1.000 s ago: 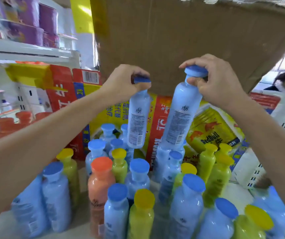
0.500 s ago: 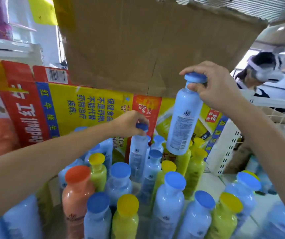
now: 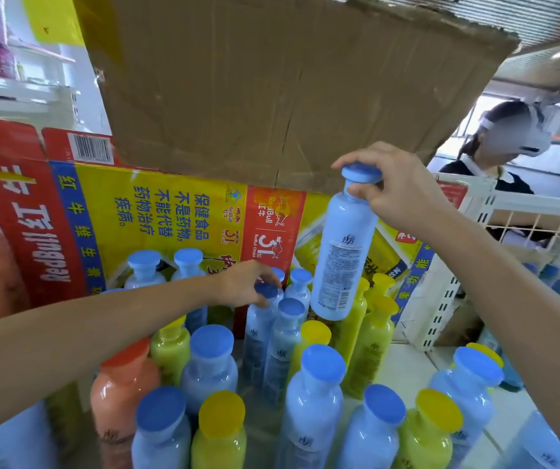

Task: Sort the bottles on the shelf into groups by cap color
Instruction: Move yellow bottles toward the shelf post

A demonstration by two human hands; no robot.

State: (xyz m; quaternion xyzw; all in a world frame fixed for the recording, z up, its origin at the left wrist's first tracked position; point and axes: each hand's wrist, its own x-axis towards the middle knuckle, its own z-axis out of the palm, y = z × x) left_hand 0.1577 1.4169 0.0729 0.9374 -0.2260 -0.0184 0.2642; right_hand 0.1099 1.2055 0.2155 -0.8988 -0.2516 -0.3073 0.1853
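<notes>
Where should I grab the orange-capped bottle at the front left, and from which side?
Grip the orange-capped bottle by the neck under its wide cap, coming from above. It stands upright, hemmed in by a blue-capped bottle and a yellow-capped bottle, so its sides look hard to reach; the flared cap should stop fingers slipping.

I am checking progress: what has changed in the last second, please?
The left hand lowered its blue-capped bottle from the air into the back blue group, grip still on the cap. The right hand still holds the other blue-capped bottle raised by its neck.
</notes>
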